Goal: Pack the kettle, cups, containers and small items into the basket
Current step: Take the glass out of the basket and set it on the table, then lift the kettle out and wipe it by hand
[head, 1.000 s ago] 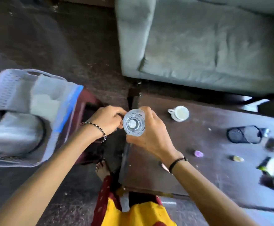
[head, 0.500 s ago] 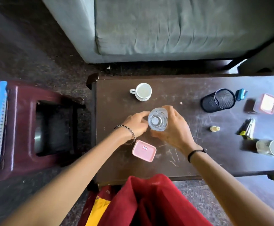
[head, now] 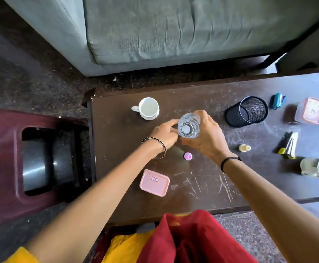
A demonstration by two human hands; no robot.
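A clear glass point(head: 189, 125) is held upright above the middle of the dark, scratched table point(head: 202, 186), seen from straight above so that its round base shows through the rim. It is gripped from the right by the right hand point(head: 205, 138), whose fingers are curled around its far and near sides. The left hand point(head: 165, 134) is placed against the glass from the left, its fingertips bent and pressed together on the wall; whether they bear any weight cannot be told. A white cup point(head: 148, 108) is set upright beyond the left hand, apart from it. A small purple cap point(head: 244, 156) lies just below the hands, and a pink box point(head: 154, 182) with a closed lid is found nearer the table's front edge. To the right, a black mesh holder point(head: 247, 111) is tipped on its side, with a blue clip point(head: 277, 100) and a clear box with a pink lid point(head: 310, 110) beyond it. A small yellow bottle point(head: 244, 148), a bundle of small packets point(head: 288, 145) and a white mug lying on its side point(head: 318, 168) are seen along the right. A maroon stool point(head: 7, 168) stands to the left of the table, and a grey sofa point(head: 174, 29) behind it.
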